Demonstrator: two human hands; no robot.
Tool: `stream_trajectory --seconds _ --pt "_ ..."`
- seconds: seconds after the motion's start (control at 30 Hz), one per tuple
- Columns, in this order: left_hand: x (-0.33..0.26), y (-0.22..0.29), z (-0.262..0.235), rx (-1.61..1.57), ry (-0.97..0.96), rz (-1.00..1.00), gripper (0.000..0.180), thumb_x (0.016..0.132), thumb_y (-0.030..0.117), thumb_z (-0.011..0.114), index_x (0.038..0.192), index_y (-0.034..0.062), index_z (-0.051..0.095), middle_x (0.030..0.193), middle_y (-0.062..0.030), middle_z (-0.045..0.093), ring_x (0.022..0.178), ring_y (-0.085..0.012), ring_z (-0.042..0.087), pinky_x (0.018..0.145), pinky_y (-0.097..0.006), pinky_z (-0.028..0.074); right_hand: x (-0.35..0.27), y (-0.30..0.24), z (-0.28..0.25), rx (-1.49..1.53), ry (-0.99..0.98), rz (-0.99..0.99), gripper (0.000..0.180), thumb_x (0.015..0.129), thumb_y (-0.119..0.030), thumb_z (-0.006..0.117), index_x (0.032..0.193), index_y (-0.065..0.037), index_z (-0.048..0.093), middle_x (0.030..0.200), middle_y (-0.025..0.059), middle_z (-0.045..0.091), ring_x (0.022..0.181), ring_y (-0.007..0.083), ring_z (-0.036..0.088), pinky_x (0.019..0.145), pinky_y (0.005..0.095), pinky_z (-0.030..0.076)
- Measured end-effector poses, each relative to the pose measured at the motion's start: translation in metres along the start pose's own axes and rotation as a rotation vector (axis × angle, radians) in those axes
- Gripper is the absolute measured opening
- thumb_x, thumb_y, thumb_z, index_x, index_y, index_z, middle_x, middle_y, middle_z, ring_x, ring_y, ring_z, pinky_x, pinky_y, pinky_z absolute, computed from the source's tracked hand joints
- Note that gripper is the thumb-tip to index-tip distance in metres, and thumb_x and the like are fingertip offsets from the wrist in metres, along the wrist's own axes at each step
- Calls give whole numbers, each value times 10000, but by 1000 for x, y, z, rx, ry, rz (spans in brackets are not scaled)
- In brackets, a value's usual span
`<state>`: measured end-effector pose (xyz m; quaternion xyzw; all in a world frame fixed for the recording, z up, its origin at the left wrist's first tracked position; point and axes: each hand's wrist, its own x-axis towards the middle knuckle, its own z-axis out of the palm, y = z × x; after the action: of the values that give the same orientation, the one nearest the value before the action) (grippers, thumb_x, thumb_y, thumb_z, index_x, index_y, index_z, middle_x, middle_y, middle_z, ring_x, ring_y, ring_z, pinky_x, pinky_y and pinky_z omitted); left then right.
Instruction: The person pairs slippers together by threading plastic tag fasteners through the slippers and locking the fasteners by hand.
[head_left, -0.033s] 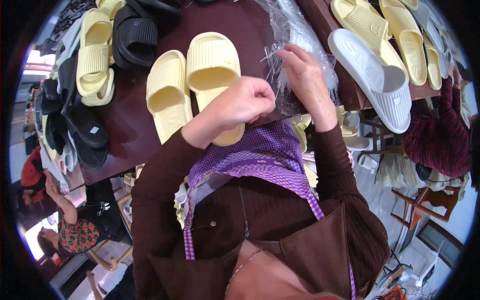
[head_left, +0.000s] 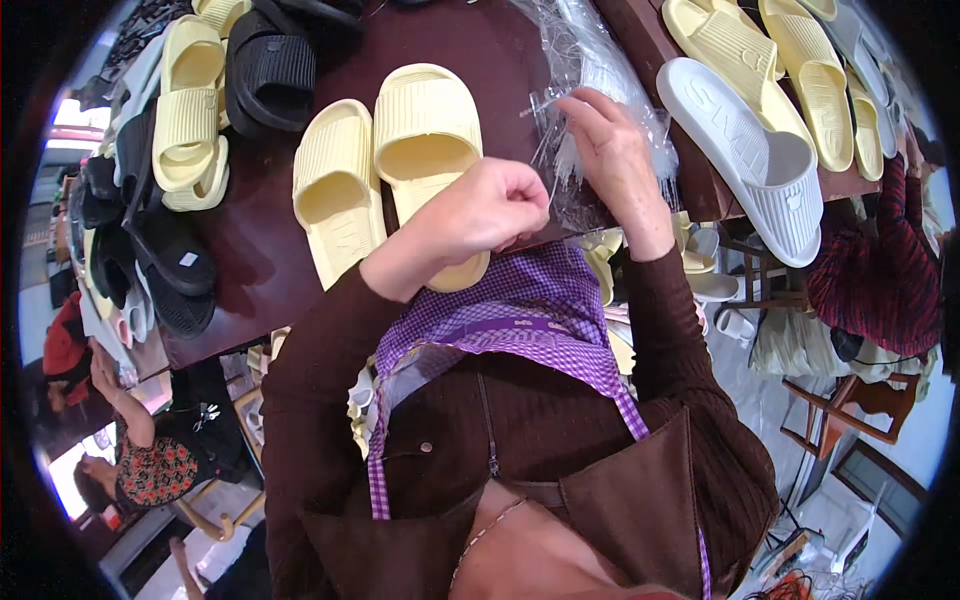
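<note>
My left hand (head_left: 480,208) is closed in a pinch over the near part of a yellow slide sandal (head_left: 428,105), whose ribbed strap faces up. A second yellow slide sandal (head_left: 338,150) lies beside it on the left. To the right, my right hand (head_left: 618,160) is raised with its fingers curled together at the tips. A thin clear plastic strand (head_left: 541,150) appears to run between the two hands; its ends are hard to make out. Behind and beside my right hand lies a bundle of clear plastic strands (head_left: 600,60) in see-through wrapping.
Black slides (head_left: 272,85) and more yellow slides (head_left: 188,130) are piled on the left of the dark red table (head_left: 255,235). A grey slide (head_left: 745,150) lies at the right by other yellow ones. People sit at both sides; a wooden stool (head_left: 850,410) stands at lower right.
My left hand has shifted very slightly, and the clear strand near my right fingertips lies at a different angle. The sandals have not moved.
</note>
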<state>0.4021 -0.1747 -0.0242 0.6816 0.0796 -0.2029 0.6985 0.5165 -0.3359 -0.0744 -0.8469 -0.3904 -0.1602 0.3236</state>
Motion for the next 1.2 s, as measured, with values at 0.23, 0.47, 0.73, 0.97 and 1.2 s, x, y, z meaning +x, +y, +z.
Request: stream_trajectory --seconds 0.23,0.47,0.73,0.97,1.2 --pt "-39 -1 -16 -55 -97 -43 18 806 9 595 813 -4 604 668 -14 577 526 -38 481 450 -183 349 5 3 7 -85 -24 45 340 808 -60 620 1141 -131 626 1118 124 624 999 324 594 837 392 492" --pt "-78 -9 -20 72 -137 1 54 794 -5 598 844 -15 617 736 1 592 667 -41 517 580 -186 404 7 7 11 -110 5 55 411 810 -76 622 1212 -152 583 1089 119 634 989 311 592 831 387 488" --pt "-134 -29 -36 57 -81 -150 56 773 -5 616 828 -16 623 723 19 580 657 -42 522 578 -193 415 8 8 12 -121 6 84 424 811 -85 623 1229 -137 568 1058 135 642 970 311 599 829 381 487" --pt "-176 -46 -53 -41 68 -176 44 772 -2 617 816 0 617 711 26 573 630 -36 517 552 -184 401 9 19 22 -118 102 -29 328 815 -69 621 1142 -84 622 1036 145 654 976 295 612 825 358 490" --pt "-196 -41 -55 -203 312 -162 30 781 6 611 810 10 605 707 29 561 610 -21 484 534 -171 372 -3 -61 -17 215 57 -125 228 822 23 591 1038 -17 654 958 140 657 869 240 633 748 304 501"
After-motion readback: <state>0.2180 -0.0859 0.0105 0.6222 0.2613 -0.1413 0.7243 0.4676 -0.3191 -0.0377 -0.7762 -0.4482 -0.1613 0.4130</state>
